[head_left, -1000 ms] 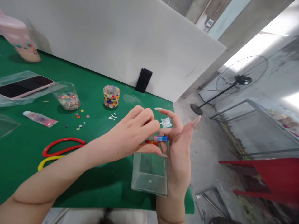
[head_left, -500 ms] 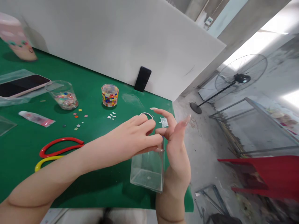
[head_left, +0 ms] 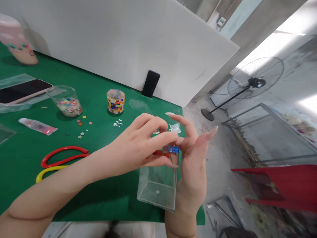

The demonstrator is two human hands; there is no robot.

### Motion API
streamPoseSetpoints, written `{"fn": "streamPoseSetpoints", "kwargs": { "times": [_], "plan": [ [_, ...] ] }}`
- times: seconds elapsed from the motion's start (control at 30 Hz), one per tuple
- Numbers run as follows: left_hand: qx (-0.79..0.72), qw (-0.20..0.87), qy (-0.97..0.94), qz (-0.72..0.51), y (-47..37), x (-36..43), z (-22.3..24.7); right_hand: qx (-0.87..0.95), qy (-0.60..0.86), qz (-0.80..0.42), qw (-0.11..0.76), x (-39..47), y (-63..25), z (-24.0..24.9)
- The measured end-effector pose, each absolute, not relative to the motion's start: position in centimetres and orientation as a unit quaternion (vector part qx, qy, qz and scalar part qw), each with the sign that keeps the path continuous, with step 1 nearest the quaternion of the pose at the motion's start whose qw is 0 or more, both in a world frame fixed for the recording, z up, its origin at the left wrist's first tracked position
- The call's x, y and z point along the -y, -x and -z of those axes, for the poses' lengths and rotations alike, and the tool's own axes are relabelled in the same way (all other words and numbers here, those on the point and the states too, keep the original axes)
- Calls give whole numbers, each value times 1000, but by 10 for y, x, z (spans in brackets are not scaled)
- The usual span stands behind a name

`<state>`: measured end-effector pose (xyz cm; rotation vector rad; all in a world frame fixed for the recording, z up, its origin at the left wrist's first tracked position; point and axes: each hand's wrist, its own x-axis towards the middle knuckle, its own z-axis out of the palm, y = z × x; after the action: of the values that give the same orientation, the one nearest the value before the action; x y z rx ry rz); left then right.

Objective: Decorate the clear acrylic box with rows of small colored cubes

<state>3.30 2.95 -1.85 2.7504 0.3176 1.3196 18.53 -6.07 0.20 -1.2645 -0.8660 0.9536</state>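
Note:
A clear rectangular plastic box (head_left: 157, 191) is tilted between my hands near the table's front edge. My left hand (head_left: 138, 140) reaches across from the left, its bent fingers closed over the box's upper end. Red and blue squares of a mosaic tile strip (head_left: 173, 149) show between those fingers, against the box; the rest of the strip is mostly covered. On the box's right side, my right hand (head_left: 192, 153) supports it. The right thumb points up and away, while the right index finger curves towards the left hand. Other right fingertips are hidden behind the box.
A tile-covered cup (head_left: 116, 102), a clear cup of sequins (head_left: 70, 105), a glue tube (head_left: 38, 126) and red-and-yellow scissors (head_left: 63, 157) lie leftward on the green table. A dark phone (head_left: 151, 83) leans on the white panel (head_left: 111, 43). A fan (head_left: 256, 82) stands beyond.
My left fingers have shifted slightly right along the box's upper end. Red and blue tiles now show there, and the strip's white loop is mostly covered. My right thumb has swung outward.

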Motion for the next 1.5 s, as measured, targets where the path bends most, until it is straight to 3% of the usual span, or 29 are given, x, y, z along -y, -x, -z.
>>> {"fn": "streamPoseSetpoints", "kwargs": {
  "times": [0.23,0.63,1.03,1.27,1.5],
  "plan": [
    [-114,157,-881,-433,-27,-31,23,392,522,-437,619,69,-183,2],
    [-113,238,-894,-362,-17,-25,8,439,516,-379,630,75,-171,-2],
    [-172,410,-845,-298,-18,-23,-2,491,491,-350,629,77,-171,1],
    [-198,452,-822,-284,-19,-32,4,466,516,-339,634,68,-168,-2],
    [-219,474,-774,-359,-3,-45,-11,392,564,-367,627,56,-171,-4]
  ]
}}
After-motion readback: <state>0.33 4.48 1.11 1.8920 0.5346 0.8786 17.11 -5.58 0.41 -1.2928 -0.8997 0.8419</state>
